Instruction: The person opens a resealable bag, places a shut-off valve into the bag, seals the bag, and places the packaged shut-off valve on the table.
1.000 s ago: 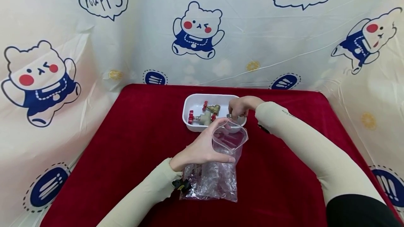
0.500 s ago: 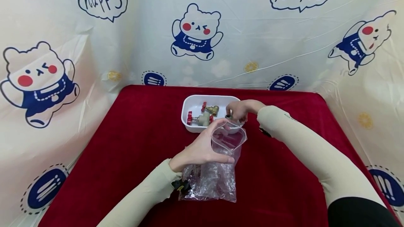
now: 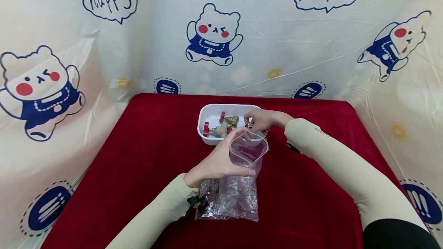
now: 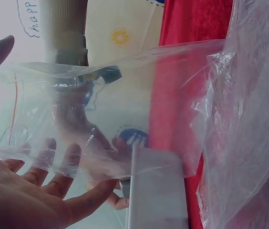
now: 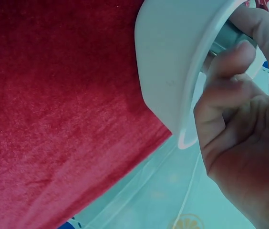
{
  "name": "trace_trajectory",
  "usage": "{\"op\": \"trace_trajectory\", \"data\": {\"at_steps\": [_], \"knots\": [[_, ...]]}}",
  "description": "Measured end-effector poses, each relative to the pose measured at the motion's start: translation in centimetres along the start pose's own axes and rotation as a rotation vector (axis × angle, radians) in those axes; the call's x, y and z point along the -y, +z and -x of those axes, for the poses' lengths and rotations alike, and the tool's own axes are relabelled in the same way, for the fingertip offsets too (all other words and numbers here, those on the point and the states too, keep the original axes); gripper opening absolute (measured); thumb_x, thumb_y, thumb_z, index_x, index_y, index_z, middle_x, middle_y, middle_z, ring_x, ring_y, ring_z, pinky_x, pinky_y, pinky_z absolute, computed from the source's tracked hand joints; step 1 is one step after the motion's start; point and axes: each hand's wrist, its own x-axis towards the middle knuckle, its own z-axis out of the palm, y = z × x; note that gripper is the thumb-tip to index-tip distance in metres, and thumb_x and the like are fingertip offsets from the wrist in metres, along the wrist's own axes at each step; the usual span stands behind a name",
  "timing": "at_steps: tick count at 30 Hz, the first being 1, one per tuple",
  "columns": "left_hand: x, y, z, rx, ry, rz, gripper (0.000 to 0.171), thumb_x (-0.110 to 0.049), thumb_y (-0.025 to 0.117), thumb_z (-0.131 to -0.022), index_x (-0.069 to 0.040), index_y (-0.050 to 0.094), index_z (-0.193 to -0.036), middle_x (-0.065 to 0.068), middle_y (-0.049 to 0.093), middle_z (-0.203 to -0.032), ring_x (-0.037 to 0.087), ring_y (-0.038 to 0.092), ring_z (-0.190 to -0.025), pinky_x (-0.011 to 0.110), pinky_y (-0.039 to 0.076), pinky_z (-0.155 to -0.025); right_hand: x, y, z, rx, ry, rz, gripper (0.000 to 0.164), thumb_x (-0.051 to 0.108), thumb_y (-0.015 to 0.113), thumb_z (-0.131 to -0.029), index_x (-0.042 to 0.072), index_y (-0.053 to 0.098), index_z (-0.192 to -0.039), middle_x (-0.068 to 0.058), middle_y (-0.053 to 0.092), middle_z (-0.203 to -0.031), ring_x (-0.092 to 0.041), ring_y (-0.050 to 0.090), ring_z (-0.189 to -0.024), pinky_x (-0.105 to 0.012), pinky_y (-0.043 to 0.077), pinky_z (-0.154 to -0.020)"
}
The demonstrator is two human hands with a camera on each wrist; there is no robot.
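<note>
My left hand (image 3: 216, 164) grips a clear plastic bag (image 3: 238, 199) near its top, thumb and fingers spread round the gaping mouth. Its lower part lies crumpled on the cloth. Seen through the film in the left wrist view are fingers (image 4: 70, 162) of that hand. Just behind the bag, my right hand (image 3: 260, 119) pinches a metal fitting (image 3: 249, 125) over the white tray (image 3: 207, 140); fingers cover most of this fitting. Two valves lie in the tray: a brass valve (image 3: 232, 120) and a pale grey valve (image 3: 218, 130), both with red handles.
A red velvet cloth (image 3: 149, 156) covers the table under the bag and tray. Behind and beside it hangs a white curtain (image 3: 263, 37) printed with cartoon bears. The tray's near rim stands close behind the bag's mouth.
My right hand has shifted slightly left inside the tray, and more of the metal fitting shows between its fingers. The left hand keeps its hold on the bag.
</note>
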Motion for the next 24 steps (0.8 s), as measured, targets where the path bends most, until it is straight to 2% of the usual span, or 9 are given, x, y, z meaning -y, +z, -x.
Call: {"op": "trace_trajectory", "data": {"at_steps": [4,7,10,15,18,21,24], "knots": [[0.1,-0.1,-0.2,-0.023,0.008,-0.002,0.1,-0.018,0.096,-0.074,-0.017,0.038,-0.156,0.011,0.052,-0.142,0.031,0.056,-0.13,0.046,0.052,-0.103,0.3,0.0,0.1,-0.05,-0.033,-0.013,0.017,0.003,0.067,-0.09,0.002,0.054,-0.101,-0.003,0.056,-0.062,-0.015,0.048,-0.047,-0.028,0.044,-0.046],[0.2,-0.2,-0.4,-0.042,0.008,-0.013,0.101,-0.018,0.097,-0.073,-0.015,0.038,-0.156,0.011,0.053,-0.143,0.03,0.056,-0.129,0.047,0.051,-0.104,0.3,0.0,0.1,-0.118,-0.043,0.046,0.016,0.01,0.071,-0.091,0.004,0.058,-0.098,0.0,0.054,-0.059,-0.013,0.048,-0.046,-0.027,0.044,-0.046],[0.3,-0.3,-0.6,-0.066,-0.006,-0.011,0.099,-0.018,0.097,-0.074,-0.019,0.04,-0.155,0.01,0.054,-0.142,0.027,0.057,-0.126,0.044,0.053,-0.101,0.1,0.0,-0.2,-0.203,-0.071,0.131,0.018,0.019,0.076,-0.091,0.007,0.063,-0.094,0.003,0.057,-0.061,-0.009,0.05,-0.049,-0.026,0.044,-0.05],[0.6,-0.3,-0.6,-0.08,-0.03,-0.023,0.099,-0.024,0.096,-0.074,-0.024,0.04,-0.155,0.005,0.054,-0.141,0.024,0.057,-0.124,0.039,0.054,-0.098,-0.2,0.2,-0.3,-0.295,-0.126,0.164,0.02,0.023,0.08,-0.089,0.009,0.067,-0.094,-0.001,0.075,-0.084,-0.012,0.066,-0.073,-0.029,0.049,-0.065],[0.9,-0.3,-0.6,-0.078,-0.028,-0.045,0.103,-0.025,0.096,-0.073,-0.02,0.037,-0.158,0.005,0.053,-0.142,0.024,0.057,-0.124,0.041,0.052,-0.101,-0.2,0.4,-0.1,-0.317,-0.159,0.142,0.02,0.019,0.082,-0.088,0.008,0.069,-0.099,-0.006,0.078,-0.1,-0.018,0.074,-0.091,-0.034,0.056,-0.077],[1.1,-0.2,-0.8,-0.078,-0.021,-0.049,0.106,-0.024,0.097,-0.073,-0.015,0.036,-0.159,0.008,0.054,-0.14,0.027,0.058,-0.124,0.043,0.05,-0.101,-0.3,0.5,-0.1,-0.359,-0.201,0.154,0.021,0.016,0.082,-0.087,0.007,0.072,-0.102,-0.006,0.077,-0.101,-0.021,0.074,-0.096,-0.038,0.056,-0.084],[1.1,-0.1,-0.9,-0.082,-0.019,-0.051,0.105,-0.024,0.096,-0.074,-0.015,0.036,-0.159,0.009,0.054,-0.138,0.027,0.058,-0.123,0.043,0.051,-0.1,-0.1,0.5,-0.1,-0.414,-0.211,0.173,0.021,0.018,0.083,-0.085,0.007,0.073,-0.099,-0.003,0.075,-0.093,-0.022,0.07,-0.091,-0.038,0.054,-0.082]]}}
